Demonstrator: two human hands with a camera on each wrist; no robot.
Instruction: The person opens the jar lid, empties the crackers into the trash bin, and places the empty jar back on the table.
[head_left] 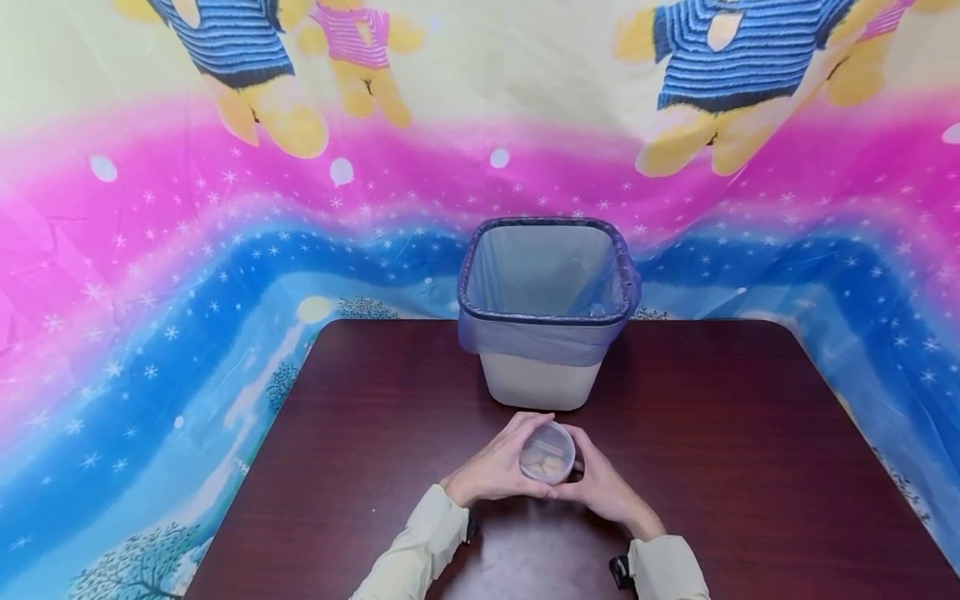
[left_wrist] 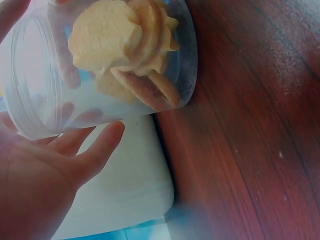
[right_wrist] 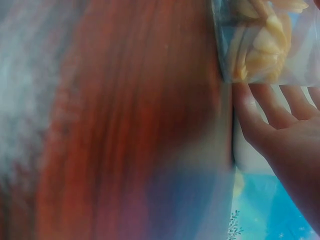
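A clear round jar (head_left: pixel 547 452) is held between both hands over the table, just in front of the bin. My left hand (head_left: pixel 495 467) grips its left side, fingers curling around the far edge and thumb along the near edge. From the other side my right hand (head_left: pixel 602 485) holds it too, the two thumbs meeting at the front. Inside lie several pale cookies (left_wrist: pixel 105 37) with scalloped edges, gathered toward the bottom. The jar's ridged upper end (left_wrist: pixel 35 75) shows in the left wrist view. In the right wrist view, fingers (right_wrist: pixel 272 107) reach along the jar's side.
A light-coloured waste bin (head_left: pixel 540 383) stands at the back of the table, fitted with a translucent bluish bag (head_left: pixel 540 342) folded over its rim. The dark reddish wooden table (head_left: pixel 375 417) has rounded far corners. Behind it hangs a colourful printed cloth (head_left: pixel 187 208).
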